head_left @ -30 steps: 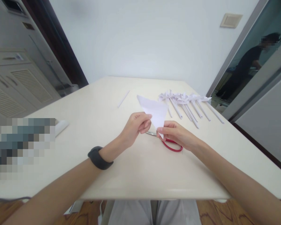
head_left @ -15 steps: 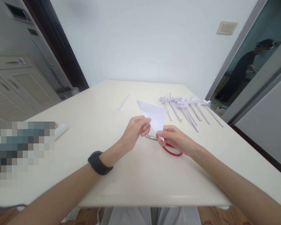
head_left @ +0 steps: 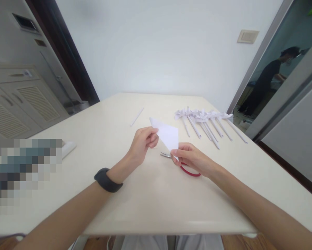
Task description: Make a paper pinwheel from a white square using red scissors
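Note:
A white paper folded into a triangle (head_left: 167,135) is held just above the cream table (head_left: 150,194). My left hand (head_left: 142,144), with a dark band on its wrist, pinches the paper's left corner. My right hand (head_left: 191,158) pinches the bottom corner with thumb and forefinger. Red-handled scissors (head_left: 183,166) lie on the table right under my right hand, their metal tips showing between my hands.
Several white paper pinwheels on rolled sticks (head_left: 206,122) lie in a row at the back right. A single white rolled stick (head_left: 137,116) lies at the back centre. A blurred patch covers the table's left. A person (head_left: 267,81) stands beyond the doorway at right.
Both hands have shifted slightly left with the paper, and it has turned a little. More of the scissors' tips now shows.

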